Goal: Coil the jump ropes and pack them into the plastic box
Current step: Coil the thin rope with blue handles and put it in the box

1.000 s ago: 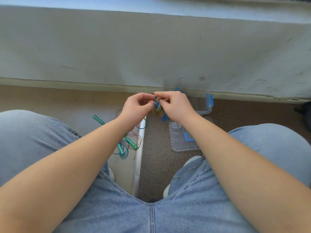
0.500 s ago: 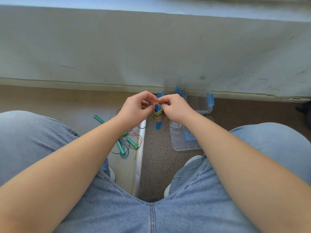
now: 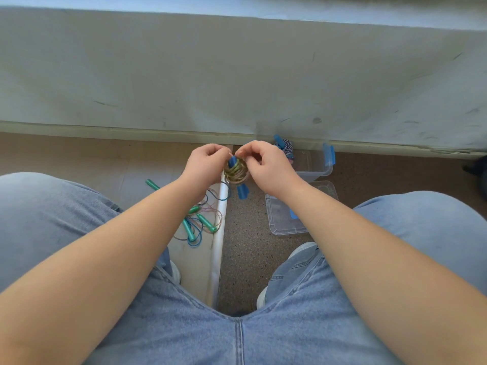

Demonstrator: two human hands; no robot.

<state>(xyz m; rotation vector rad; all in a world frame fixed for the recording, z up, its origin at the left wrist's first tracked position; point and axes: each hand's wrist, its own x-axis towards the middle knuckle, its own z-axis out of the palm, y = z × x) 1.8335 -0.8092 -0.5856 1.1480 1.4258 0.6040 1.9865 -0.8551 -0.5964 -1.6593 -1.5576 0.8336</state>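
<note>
Both hands pinch one coiled rope (image 3: 236, 173) in the air, just left of the plastic box (image 3: 315, 164): the left hand (image 3: 204, 167) holds its blue handle, the right hand (image 3: 263, 167) holds the loops. If the right fingers loosen, the springy coil could open and drop to the floor beside the box. More ropes (image 3: 200, 222) lie tangled further left.

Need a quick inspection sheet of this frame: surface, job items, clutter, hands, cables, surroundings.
Surface: speckled brown floor, pale board on its left.
Job's things: coiled rope with blue handles held in the air; loose ropes with green handles on the board; clear plastic box open, a bundle inside; lid beside it.
Clutter: nothing seen.
Grippers: left hand and right hand both pinch the coil.
Cables: nothing seen.
Surroundings: scuffed wall, seated person's jeans.
</note>
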